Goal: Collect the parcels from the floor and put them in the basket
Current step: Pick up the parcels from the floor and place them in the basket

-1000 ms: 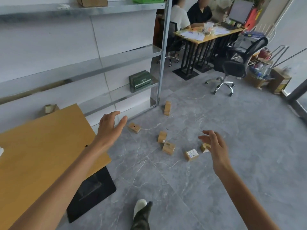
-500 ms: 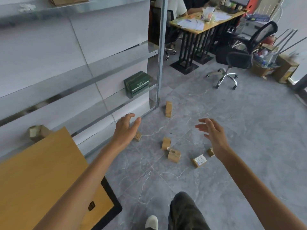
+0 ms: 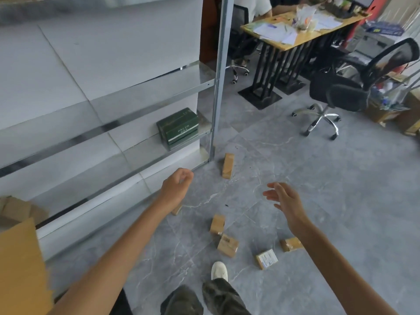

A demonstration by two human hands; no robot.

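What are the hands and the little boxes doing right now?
left hand, fingers curled, holding nothing
right hand, open, fingers spread, empty
upright parcel, standing on end on the floor by the shelf post
labelled parcel, flat on the floor, label up
green box, closed, on the shelf

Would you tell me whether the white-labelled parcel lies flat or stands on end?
Flat: the parcel rests on its broad face on the floor, white label facing up.
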